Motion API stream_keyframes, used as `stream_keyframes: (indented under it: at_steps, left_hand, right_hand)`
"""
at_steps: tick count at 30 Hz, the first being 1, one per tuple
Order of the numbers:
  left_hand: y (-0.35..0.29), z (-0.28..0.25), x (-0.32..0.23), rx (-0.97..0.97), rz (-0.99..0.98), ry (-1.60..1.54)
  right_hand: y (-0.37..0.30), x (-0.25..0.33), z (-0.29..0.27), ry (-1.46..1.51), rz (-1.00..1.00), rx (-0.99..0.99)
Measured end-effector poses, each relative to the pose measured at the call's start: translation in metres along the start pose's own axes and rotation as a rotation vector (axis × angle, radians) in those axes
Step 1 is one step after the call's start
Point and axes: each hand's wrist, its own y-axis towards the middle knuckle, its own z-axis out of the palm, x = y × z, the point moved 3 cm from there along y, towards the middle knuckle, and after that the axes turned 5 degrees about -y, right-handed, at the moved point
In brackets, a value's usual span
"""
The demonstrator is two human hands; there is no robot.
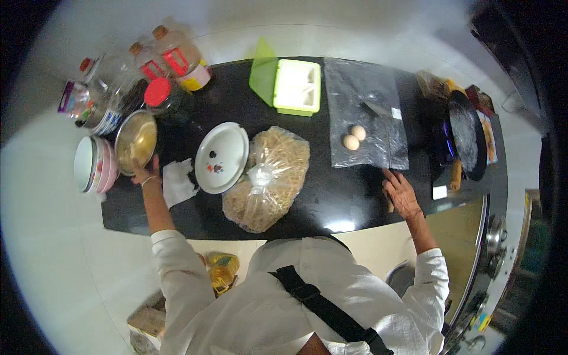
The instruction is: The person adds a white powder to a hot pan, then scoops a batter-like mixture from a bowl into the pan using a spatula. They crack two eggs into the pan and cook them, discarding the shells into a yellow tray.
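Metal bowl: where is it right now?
In the head view, the metal bowl is at the left, just right of the stacked bowls, with the left hand at its near rim.

White sleeves (pixel 180 263), black strap (pixel 340 319)

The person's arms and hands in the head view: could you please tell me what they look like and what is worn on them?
Both hands, left and right, are bare, with no gloves. Long, loose white sleeves stop short of the wrists. A thin, pale band circles the left wrist; none shows on the right.
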Motion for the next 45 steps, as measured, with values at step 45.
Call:
stream_keyframes:
  at_steps: [45]
  left_hand:
    - [-0.460, 0.206, 0.057, 1.014, -0.204, 0.537]
  right_hand:
    - [-0.096, -0.039, -0.257, 0.965, 0.127, -0.610]
